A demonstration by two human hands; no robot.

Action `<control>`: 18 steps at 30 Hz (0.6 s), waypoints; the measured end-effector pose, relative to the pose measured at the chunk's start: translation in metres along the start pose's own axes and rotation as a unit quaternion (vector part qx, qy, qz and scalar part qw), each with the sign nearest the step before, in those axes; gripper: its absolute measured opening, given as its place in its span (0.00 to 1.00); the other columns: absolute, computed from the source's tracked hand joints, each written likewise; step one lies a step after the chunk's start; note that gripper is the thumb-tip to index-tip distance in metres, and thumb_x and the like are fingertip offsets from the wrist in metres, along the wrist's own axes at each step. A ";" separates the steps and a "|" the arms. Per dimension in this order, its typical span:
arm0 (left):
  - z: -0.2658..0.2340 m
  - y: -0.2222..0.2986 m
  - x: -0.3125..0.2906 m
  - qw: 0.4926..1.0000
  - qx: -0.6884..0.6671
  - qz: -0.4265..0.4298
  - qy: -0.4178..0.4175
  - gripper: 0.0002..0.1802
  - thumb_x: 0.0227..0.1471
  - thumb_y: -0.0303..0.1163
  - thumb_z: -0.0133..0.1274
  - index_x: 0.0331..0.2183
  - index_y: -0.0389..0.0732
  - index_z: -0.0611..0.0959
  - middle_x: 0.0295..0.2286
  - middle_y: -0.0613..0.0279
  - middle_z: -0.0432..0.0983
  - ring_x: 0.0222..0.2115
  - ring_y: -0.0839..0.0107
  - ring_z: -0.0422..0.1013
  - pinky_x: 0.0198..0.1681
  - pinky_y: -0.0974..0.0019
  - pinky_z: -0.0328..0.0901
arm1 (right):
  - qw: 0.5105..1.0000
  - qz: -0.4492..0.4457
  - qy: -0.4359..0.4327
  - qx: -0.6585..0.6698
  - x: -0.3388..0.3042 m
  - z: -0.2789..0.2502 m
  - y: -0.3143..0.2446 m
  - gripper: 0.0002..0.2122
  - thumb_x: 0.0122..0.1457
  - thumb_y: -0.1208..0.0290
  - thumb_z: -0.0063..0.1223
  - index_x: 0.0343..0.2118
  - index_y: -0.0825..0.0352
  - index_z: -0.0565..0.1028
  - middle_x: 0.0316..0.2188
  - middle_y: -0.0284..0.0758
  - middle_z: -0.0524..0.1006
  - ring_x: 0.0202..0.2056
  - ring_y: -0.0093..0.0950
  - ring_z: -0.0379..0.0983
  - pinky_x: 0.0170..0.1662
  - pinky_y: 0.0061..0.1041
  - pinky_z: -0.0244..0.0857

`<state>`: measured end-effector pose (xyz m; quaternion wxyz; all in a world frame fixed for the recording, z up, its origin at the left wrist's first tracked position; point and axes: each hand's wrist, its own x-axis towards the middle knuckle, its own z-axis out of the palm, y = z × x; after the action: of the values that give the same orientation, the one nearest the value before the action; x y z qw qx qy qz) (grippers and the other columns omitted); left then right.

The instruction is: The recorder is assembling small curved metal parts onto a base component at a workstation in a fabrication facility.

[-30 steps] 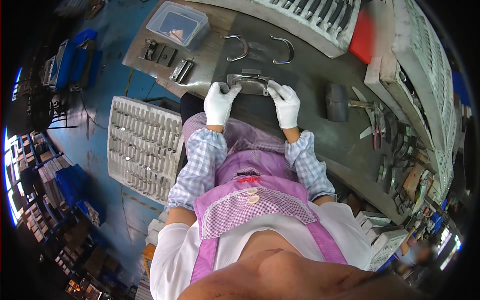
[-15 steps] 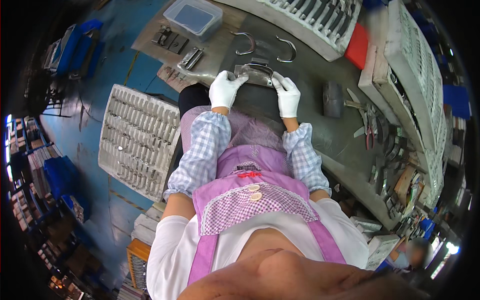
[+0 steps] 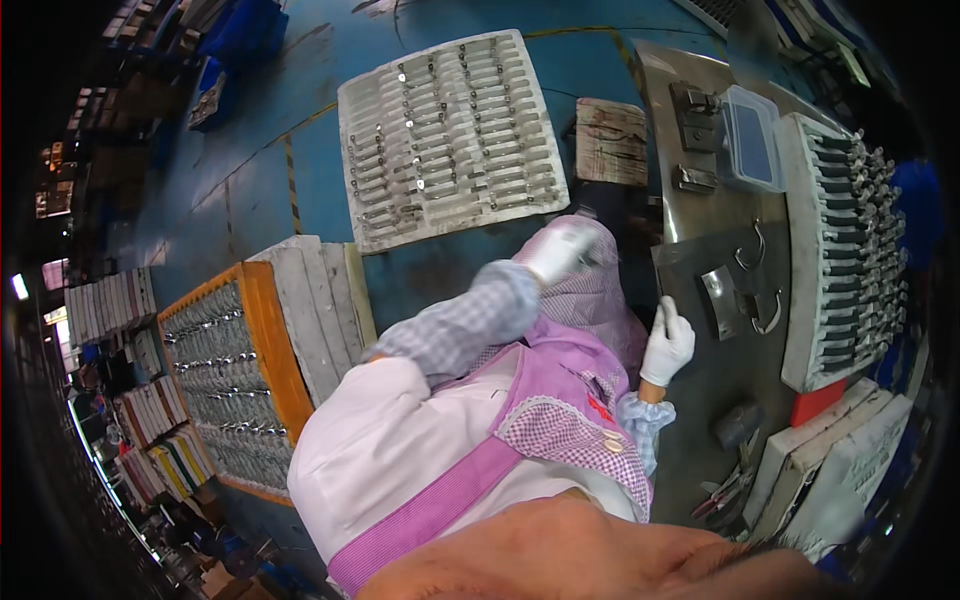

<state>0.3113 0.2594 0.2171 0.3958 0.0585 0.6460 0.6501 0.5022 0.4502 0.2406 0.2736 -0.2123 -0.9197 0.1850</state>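
My left hand (image 3: 566, 252), in a white glove, is over my lap, close to the near right corner of a white tray (image 3: 362, 225) holding rows of small metal pieces. Motion smears its fingers, and whether something is in them does not show. Beside the workbench's near edge rests my right hand (image 3: 668, 348), also gloved, with a finger stretched out and nothing visible in it. Just beyond it on the bench lies a curved metal block (image 3: 718, 296). Two curved metal handles, an upper one (image 3: 753, 247) and a lower one (image 3: 769, 314), lie past the block.
On the bench stand a clear plastic box (image 3: 752, 140), metal fixtures (image 3: 697, 115), a dark mallet head (image 3: 738, 425) and pliers (image 3: 728, 492). A tray of dark-handled pieces (image 3: 835, 250) lines the far side. A wooden stool (image 3: 610, 145) and an orange crate (image 3: 275, 350) stand nearby.
My view has swung left. My left hand has left the metal block and crossed toward the white tray; the right has drawn back. The handle that lay on the block is gone from it.
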 end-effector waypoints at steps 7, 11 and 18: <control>-0.297 -0.129 0.001 0.877 0.351 0.001 0.327 0.21 0.53 0.36 0.60 0.49 0.43 0.82 0.39 0.47 0.82 0.41 0.57 0.79 0.44 0.62 0.70 | 0.996 0.052 -0.072 0.007 0.022 -0.011 0.008 0.10 0.57 0.72 0.62 0.42 0.58 0.84 0.23 0.34 0.74 0.27 0.32 0.72 0.33 0.32 0.66; -0.298 -0.139 0.031 0.841 0.413 -0.063 0.344 0.32 0.50 0.51 0.61 0.54 0.47 0.80 0.43 0.51 0.81 0.46 0.56 0.77 0.49 0.59 0.69 | 0.987 0.157 -0.015 0.008 0.027 -0.067 0.030 0.11 0.60 0.74 0.59 0.45 0.65 0.82 0.29 0.36 0.81 0.26 0.24 0.74 0.35 0.25 0.68; -0.296 -0.137 0.010 0.730 0.564 -0.118 0.368 0.20 0.58 0.49 0.48 0.44 0.51 0.84 0.39 0.54 0.81 0.40 0.50 0.77 0.42 0.47 0.70 | 0.960 0.269 0.013 -0.076 0.102 -0.102 0.113 0.13 0.62 0.61 0.56 0.46 0.57 0.82 0.43 0.35 0.82 0.45 0.31 0.80 0.50 0.26 0.69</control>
<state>0.1905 0.0106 0.0444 0.0953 -0.0494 0.9905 0.0854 0.5170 0.6182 0.3123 0.2089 -0.4746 -0.8363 0.1781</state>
